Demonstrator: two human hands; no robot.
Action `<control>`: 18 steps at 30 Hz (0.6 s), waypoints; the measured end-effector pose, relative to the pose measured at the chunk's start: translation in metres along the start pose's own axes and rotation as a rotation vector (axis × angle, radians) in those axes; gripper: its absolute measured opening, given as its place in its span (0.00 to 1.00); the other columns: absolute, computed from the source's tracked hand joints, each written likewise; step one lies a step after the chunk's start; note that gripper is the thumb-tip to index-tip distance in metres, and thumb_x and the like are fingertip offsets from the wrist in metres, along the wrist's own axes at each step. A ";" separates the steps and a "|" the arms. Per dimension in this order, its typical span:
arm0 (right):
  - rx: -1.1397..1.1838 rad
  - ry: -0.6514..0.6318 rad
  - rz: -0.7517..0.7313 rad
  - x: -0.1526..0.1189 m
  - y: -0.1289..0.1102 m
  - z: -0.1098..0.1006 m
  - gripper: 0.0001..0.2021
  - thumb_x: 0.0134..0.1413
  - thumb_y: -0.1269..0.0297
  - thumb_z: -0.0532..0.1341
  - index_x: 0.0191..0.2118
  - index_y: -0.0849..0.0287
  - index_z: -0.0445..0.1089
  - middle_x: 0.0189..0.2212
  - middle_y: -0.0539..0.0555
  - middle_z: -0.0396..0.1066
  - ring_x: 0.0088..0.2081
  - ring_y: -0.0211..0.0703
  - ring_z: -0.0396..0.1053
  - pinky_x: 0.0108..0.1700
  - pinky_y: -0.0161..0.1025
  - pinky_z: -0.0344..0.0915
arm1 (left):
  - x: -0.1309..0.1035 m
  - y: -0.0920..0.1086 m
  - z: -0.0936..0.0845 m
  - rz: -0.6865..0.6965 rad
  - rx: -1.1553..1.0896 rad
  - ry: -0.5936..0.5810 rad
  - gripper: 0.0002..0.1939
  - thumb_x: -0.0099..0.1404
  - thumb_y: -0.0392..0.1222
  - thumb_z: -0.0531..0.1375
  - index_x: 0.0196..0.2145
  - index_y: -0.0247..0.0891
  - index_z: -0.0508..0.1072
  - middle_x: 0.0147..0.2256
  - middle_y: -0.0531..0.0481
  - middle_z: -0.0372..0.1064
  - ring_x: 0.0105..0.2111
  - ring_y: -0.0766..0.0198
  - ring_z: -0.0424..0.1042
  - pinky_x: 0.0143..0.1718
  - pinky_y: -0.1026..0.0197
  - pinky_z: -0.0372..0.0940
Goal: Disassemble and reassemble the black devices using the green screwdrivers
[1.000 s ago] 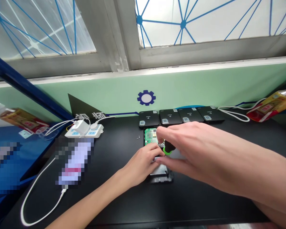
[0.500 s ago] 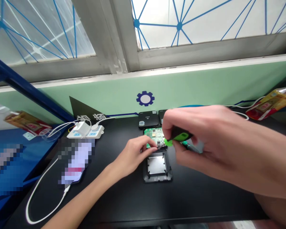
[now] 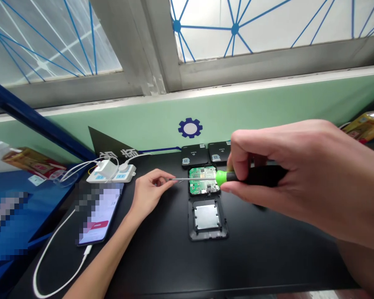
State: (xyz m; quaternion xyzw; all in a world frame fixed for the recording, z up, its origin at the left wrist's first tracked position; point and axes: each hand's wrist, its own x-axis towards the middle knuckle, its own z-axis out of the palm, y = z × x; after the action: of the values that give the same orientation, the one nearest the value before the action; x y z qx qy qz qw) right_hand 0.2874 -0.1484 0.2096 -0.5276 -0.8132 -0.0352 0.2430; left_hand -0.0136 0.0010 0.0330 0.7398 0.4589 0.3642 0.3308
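Note:
A screwdriver [image 3: 222, 178] with a black and green handle lies level in my right hand [image 3: 286, 170], whose fingers are wrapped round the grip. Its thin metal shaft runs leftward above a green circuit board [image 3: 197, 174] in a black housing. At the shaft's far end, my left hand [image 3: 149, 189] pinches the tip between thumb and forefinger; whether a screw is there too I cannot make out. Below the board, a black plastic cover [image 3: 193, 233] with a silver metal plate [image 3: 207, 216] lies flat on the table.
Two black boxes [image 3: 194, 155] with stickers lie behind the board. To the left are a white power strip [image 3: 129, 172] with plugs and a phone [image 3: 101, 216] on a white cable. A green wall panel [image 3: 137, 124] borders the black table [image 3: 162, 261].
My left hand has moved left, away from the board. The screwdriver has swung level, its shaft now pointing left to my left fingertips. My right hand has shifted slightly right.

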 end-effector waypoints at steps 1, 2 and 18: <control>-0.002 -0.018 -0.008 0.000 0.001 0.001 0.08 0.65 0.60 0.68 0.37 0.47 0.68 0.29 0.41 0.73 0.24 0.39 0.63 0.22 0.37 0.59 | -0.002 0.001 0.001 0.017 0.026 -0.002 0.14 0.62 0.54 0.76 0.35 0.40 0.88 0.29 0.49 0.80 0.27 0.62 0.70 0.31 0.61 0.63; -0.001 -0.039 -0.012 0.001 0.003 0.003 0.07 0.65 0.60 0.68 0.39 0.46 0.68 0.30 0.41 0.74 0.24 0.39 0.64 0.23 0.37 0.60 | -0.004 0.002 0.003 0.033 0.044 -0.013 0.13 0.63 0.54 0.76 0.35 0.41 0.89 0.29 0.49 0.80 0.27 0.63 0.69 0.31 0.61 0.62; -0.027 -0.084 -0.023 0.003 0.008 0.008 0.07 0.66 0.65 0.69 0.40 0.48 0.70 0.32 0.45 0.75 0.26 0.42 0.68 0.27 0.39 0.59 | -0.013 0.002 0.010 0.132 0.180 -0.068 0.11 0.74 0.52 0.70 0.41 0.44 0.89 0.32 0.51 0.82 0.29 0.61 0.75 0.35 0.60 0.68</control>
State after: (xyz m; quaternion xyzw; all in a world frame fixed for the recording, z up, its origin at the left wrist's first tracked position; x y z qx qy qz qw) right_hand 0.2907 -0.1397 0.2023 -0.5227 -0.8280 -0.0269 0.2012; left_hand -0.0079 -0.0129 0.0267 0.8071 0.4286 0.3173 0.2536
